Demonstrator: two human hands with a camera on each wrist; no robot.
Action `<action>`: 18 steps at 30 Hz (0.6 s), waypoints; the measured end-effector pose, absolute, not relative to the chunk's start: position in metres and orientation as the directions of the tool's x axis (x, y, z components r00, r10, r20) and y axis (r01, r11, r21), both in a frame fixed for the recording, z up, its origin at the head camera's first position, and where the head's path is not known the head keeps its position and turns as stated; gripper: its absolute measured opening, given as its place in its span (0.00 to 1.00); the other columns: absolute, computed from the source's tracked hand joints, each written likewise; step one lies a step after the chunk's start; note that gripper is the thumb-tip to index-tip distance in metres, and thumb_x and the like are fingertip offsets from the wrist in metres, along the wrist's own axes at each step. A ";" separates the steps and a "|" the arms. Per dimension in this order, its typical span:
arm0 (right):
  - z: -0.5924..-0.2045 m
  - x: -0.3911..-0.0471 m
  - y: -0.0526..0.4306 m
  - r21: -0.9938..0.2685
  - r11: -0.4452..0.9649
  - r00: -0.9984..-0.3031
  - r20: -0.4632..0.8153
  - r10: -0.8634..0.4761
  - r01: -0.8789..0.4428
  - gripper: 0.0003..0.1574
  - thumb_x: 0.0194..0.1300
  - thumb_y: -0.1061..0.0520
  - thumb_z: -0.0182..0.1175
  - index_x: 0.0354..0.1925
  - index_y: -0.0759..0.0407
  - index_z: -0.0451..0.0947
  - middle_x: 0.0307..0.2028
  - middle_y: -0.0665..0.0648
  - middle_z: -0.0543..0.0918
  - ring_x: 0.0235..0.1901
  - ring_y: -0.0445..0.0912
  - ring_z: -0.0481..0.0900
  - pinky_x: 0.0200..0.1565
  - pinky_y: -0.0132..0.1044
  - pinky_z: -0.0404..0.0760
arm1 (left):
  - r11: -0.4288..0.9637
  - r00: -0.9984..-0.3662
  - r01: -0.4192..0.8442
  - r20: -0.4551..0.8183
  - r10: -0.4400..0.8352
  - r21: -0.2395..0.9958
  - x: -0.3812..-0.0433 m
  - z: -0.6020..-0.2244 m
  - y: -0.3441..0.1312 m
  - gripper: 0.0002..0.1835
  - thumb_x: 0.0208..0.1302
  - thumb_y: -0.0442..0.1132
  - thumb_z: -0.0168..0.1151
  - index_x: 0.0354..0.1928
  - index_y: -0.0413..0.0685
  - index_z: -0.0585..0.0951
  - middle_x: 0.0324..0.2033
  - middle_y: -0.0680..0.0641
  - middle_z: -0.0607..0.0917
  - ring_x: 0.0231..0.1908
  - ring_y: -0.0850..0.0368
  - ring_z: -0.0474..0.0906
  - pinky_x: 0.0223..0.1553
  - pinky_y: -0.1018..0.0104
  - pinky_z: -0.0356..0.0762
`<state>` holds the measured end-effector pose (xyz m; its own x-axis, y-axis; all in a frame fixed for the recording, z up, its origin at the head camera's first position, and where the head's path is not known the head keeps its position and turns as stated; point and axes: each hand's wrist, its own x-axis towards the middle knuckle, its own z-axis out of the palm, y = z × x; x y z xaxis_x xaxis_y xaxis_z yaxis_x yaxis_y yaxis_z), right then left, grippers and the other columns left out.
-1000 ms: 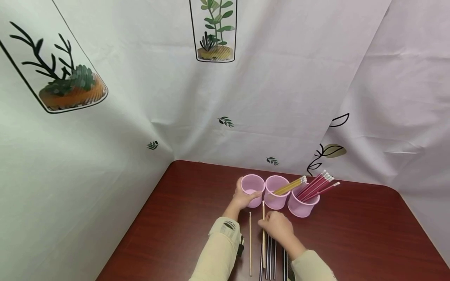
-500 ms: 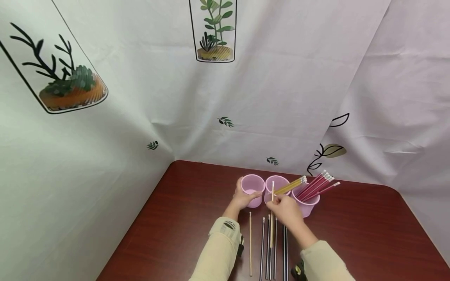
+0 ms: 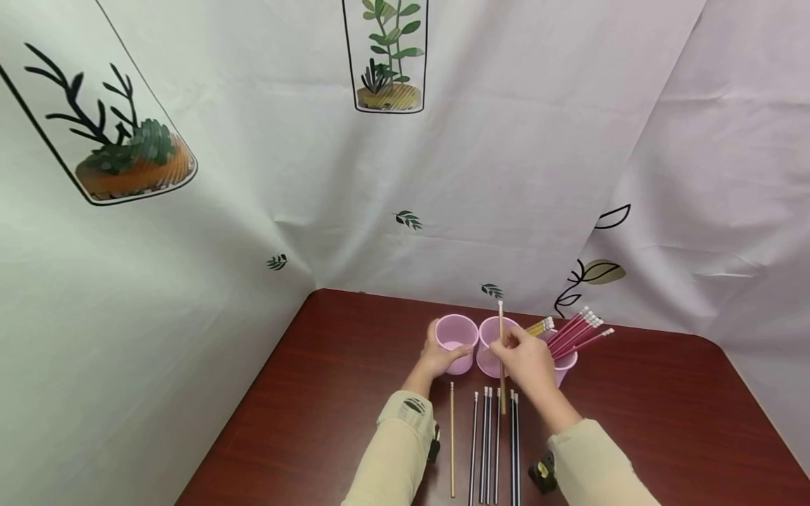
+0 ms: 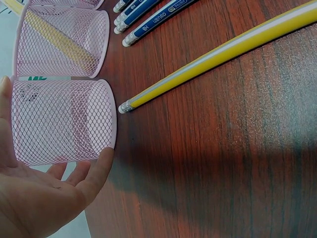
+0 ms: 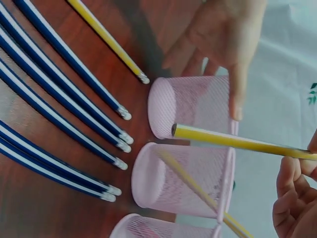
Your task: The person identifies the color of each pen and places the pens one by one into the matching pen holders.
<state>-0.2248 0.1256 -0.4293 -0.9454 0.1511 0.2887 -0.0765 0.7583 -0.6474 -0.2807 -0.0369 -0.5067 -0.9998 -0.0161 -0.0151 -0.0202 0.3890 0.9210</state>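
The yellow pencil (image 5: pixel 223 139) is rising higher near the cups (image 5: pixel 205 163), our right grip (image 3: pixel 528 362) narrowly pinching it, our left grip (image 3: pixel 439 357) curling round the left cup (image 4: pixel 64 124), and we should be lifting its lower end above the rims.

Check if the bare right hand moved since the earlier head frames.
Yes: the bare right hand moved up and rightward in head view, now partly covering the rightmost round pink mesh cup, which stayed put.
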 end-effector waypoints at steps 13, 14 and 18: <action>-0.405 -0.238 0.145 -0.718 0.688 -0.825 0.451 0.339 -0.110 0.06 0.51 0.57 0.56 0.30 0.56 0.70 0.22 0.56 0.81 0.22 0.51 0.76 0.24 0.40 0.69 | 0.384 -1.000 -0.012 -0.008 -0.012 0.923 -0.283 -0.510 -0.036 0.50 0.43 0.44 0.75 0.66 0.51 0.55 0.56 0.33 0.69 0.54 0.33 0.66 0.53 0.40 0.63; -0.405 -0.239 0.147 -0.723 0.682 -0.818 0.454 0.354 -0.106 0.06 0.52 0.57 0.56 0.29 0.57 0.70 0.22 0.57 0.81 0.22 0.52 0.76 0.24 0.40 0.68 | 0.382 -1.000 -0.013 -0.009 -0.012 0.924 -0.283 -0.510 -0.037 0.50 0.43 0.44 0.75 0.66 0.51 0.55 0.56 0.33 0.69 0.54 0.33 0.66 0.54 0.40 0.63; -0.409 -0.241 0.155 -0.749 0.658 -0.814 0.425 0.396 -0.071 0.06 0.57 0.55 0.52 0.29 0.57 0.71 0.23 0.59 0.82 0.24 0.54 0.78 0.24 0.42 0.68 | 0.379 -1.000 -0.011 -0.007 -0.011 0.925 -0.284 -0.511 -0.037 0.50 0.43 0.44 0.75 0.66 0.51 0.55 0.56 0.32 0.69 0.54 0.33 0.66 0.53 0.40 0.63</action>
<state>-0.2407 0.1549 -0.4089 -0.8140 0.3962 0.4249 -0.0707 0.6584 -0.7494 -0.2838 -0.0369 -0.5107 -0.9999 -0.0110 -0.0072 -0.0109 0.3793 0.9252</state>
